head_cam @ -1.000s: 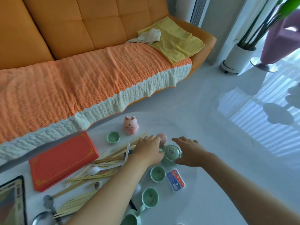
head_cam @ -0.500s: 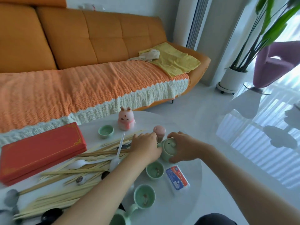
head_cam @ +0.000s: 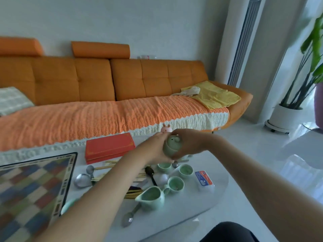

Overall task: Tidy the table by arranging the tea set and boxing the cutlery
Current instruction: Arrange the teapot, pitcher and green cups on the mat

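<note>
Head view shows both my hands raised above the table (head_cam: 206, 198), clamped together around the teapot (head_cam: 172, 145). My left hand (head_cam: 155, 151) cups its left side and underside, fingers wrapped tight against the body. My right hand (head_cam: 190, 144) closes over its right side and top, fingers curled across the far edge near the lid knob. The teapot sits upright between my palms, clear of the tabletop.

Just below my hands stand three green cups: one (head_cam: 164, 166) right under my left wrist, one (head_cam: 186, 170) under my right hand, and one (head_cam: 175, 183) nearer to me. A pitcher (head_cam: 151, 198) stands nearer still, below my left forearm, spout pointing left. A black spoon (head_cam: 151, 173) lies beside the cups, and a white spoon (head_cam: 163, 178) touches the nearest cup's left side. Chopsticks (head_cam: 108, 165) lie scattered under my left forearm, partly hidden. Left of that arm rest a metal ladle (head_cam: 82, 179) and a spoon (head_cam: 90, 170); another spoon (head_cam: 128, 219) lies closest to me.

A red box (head_cam: 109, 148) lies shut to the left of my hands. Behind my hands a pink figurine (head_cam: 166, 129) peeks over my fingers. To the right of the cups lies a small packet (head_cam: 204, 179).
</note>
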Available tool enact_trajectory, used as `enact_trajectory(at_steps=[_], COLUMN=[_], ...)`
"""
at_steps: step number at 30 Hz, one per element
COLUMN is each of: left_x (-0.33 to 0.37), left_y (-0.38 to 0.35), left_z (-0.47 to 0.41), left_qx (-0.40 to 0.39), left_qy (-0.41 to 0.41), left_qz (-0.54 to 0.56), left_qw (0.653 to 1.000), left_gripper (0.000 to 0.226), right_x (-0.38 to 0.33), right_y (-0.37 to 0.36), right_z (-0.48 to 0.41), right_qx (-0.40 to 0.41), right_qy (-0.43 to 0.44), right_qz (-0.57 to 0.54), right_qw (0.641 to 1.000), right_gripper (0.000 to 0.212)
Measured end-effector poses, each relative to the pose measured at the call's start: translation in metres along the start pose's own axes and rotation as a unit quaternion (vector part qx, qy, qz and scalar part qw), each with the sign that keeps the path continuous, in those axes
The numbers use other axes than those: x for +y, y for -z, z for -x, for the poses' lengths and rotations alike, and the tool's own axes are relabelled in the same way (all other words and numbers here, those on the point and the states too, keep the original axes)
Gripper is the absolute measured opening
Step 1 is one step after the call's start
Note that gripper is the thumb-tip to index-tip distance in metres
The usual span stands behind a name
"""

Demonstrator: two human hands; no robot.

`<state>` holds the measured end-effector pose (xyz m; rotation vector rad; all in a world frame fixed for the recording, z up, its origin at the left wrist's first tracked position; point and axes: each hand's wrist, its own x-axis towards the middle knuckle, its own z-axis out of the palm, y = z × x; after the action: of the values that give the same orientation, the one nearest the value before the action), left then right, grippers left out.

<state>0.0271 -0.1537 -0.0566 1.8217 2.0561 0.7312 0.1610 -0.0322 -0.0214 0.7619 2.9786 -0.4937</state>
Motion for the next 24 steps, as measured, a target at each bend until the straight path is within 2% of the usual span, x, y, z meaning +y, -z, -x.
enact_trajectory(at_steps=[8,13,19,24], left_x=[-0.087,-0.147,-0.21,-0.256], left_y=[0.07,0.103,0.115,0.101], left_z=[0.135,0.203,0.257,0.296], left_qx=[0.089,0.15,0.193,0.247], left_qy=[0.112,0.176,0.235,0.298], left_qz=[-0.011,-0.004,-0.001,0.032], left_qw=[0.99,0.973,0.953,0.922], left_gripper=[0.09,0.083,0.088,0.094], right_x=[-0.153,-0.234,-0.305,-0.348], right_y=[-0.053,-0.098,-0.147,-0.185], right_z=[-0.036,-0.079,-0.133,-0.173], right_qx=[-0.031,-0.024,-0.067,-0.115], right_qy=[0.138,0.177,0.222,0.255], right_qz=[-0.035,-0.05,-0.013,0.03], right_qw=[0.989,0.983,0.973,0.96], right_gripper=[0.08,0.08,0.085,0.088])
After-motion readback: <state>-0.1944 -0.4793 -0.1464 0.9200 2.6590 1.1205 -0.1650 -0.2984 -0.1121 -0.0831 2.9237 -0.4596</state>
